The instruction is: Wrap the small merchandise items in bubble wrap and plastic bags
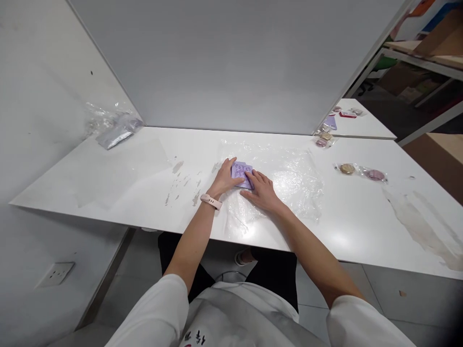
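Note:
A small purple packet (241, 172) lies flat on a sheet of clear plastic film (296, 180) spread over the white table (119, 183). My left hand (224, 178), with a pink watch at the wrist, rests on the packet's left edge, fingers curled around it. My right hand (261, 190) lies flat, fingers together, pressing on the packet's right side. Both hands touch the packet from opposite sides. Part of the packet is hidden under my fingers.
A crumpled clear bag with a silvery pouch (114, 127) lies at the table's far left corner. Wrapped round snacks (360, 171) sit at the right, more packets (325, 137) by the grey partition. A second table (365, 126) stands behind. Scuffed patches mark the tabletop.

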Tool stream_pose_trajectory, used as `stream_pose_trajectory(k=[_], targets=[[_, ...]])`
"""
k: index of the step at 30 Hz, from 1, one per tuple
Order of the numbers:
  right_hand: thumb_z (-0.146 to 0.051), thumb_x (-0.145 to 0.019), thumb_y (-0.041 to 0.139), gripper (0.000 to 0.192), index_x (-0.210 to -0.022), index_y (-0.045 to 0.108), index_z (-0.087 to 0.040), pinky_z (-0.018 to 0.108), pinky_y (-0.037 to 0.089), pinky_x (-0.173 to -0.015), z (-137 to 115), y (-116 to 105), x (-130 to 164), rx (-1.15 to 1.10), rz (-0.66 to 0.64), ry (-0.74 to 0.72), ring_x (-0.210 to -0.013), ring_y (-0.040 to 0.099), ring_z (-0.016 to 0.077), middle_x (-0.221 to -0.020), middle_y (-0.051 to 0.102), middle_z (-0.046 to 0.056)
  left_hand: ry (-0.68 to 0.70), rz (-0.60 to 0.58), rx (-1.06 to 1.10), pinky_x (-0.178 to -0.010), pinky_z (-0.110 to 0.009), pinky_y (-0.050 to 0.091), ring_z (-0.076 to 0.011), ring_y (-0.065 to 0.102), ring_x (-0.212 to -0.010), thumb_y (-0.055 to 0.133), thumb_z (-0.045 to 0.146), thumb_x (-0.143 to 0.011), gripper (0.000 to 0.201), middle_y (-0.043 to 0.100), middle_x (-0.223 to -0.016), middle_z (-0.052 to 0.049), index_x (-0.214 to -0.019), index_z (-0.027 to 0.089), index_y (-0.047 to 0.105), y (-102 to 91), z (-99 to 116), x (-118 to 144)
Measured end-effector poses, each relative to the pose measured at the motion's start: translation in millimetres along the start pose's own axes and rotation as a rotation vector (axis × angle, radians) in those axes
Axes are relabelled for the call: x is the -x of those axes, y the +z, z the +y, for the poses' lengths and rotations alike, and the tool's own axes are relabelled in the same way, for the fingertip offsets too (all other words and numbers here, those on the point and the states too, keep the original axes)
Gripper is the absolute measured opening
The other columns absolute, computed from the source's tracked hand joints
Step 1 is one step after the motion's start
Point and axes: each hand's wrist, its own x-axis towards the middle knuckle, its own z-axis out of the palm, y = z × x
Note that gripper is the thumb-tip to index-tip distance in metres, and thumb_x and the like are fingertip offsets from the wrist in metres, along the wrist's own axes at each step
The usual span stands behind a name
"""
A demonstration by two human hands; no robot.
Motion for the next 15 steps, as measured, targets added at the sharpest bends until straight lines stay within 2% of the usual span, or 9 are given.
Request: stream_pose_trajectory(k=[3,6,8,10,12,15], targets=[[-0.064,-0.091,0.048,0.081,-0.158,0.029,-0.023,0.059,0.019,-0.120,3,-2,0,-0.027,-0.001,0.000,-0.152,0.018,0.0352,-0.164,0.027,0.013,-0.018,0.087,0.302,-0.111,-0.046,0.042,-0.0330,0.049,-0.136,0.078,0.024,-0.075,0.100,0.032,-0.161,-0.013,-0.159,0.027,0.024,6.6,-3,-4],[-0.063,-0.088,0.053,0.083,-0.158,0.029,-0.023,0.060,0.022,-0.119,3,-1,-2,-0.070,0.022,0.005,-0.150,0.023,0.0359,-0.162,0.031,0.013,-0.104,0.113,0.476,-0.098,-0.043,0.053,-0.0292,0.061,-0.120,0.076,0.018,-0.075,0.110,0.039,-0.157,-0.015,-0.162,0.029,0.009,17.4,-1,-3],[-0.060,-0.087,0.057,0.084,-0.157,0.029,-0.024,0.062,0.024,-0.117,-1,0,-3,-0.081,0.081,0.005,-0.150,0.025,0.0372,-0.161,0.033,0.013,-0.120,0.024,0.532,-0.096,-0.041,0.054,-0.0273,0.063,-0.116,0.074,0.017,-0.076,0.106,0.053,-0.144,-0.016,-0.162,0.024,0.012,23.2,5,2],[-0.052,-0.087,0.058,0.082,-0.158,0.027,-0.024,0.062,0.030,-0.114,-5,1,-2,-0.098,0.165,-0.011,-0.148,0.028,0.0374,-0.160,0.035,0.013,-0.068,-0.097,0.571,-0.096,-0.041,0.054,-0.0253,0.064,-0.113,0.074,0.021,-0.079,0.102,0.059,-0.136,-0.015,-0.162,0.023,0.015,26.4,14,7],[-0.042,-0.089,0.056,0.077,-0.158,0.027,-0.025,0.058,0.040,-0.110,-7,-1,0,-0.142,0.246,-0.043,-0.143,0.038,0.0358,-0.157,0.040,0.013,0.026,-0.173,0.584,-0.098,-0.042,0.053,-0.0235,0.065,-0.109,0.074,0.029,-0.083,0.100,0.057,-0.140,-0.014,-0.162,0.028,0.013,26.5,23,13],[-0.033,-0.091,0.052,0.069,-0.156,0.031,-0.029,0.052,0.049,-0.103,-5,-8,2,-0.253,0.307,-0.087,-0.129,0.055,0.0311,-0.148,0.052,0.009,0.135,-0.222,0.567,-0.101,-0.045,0.051,-0.0247,0.065,-0.112,0.077,0.039,-0.082,0.105,0.040,-0.157,-0.012,-0.161,0.038,0.008,22.7,33,17]])
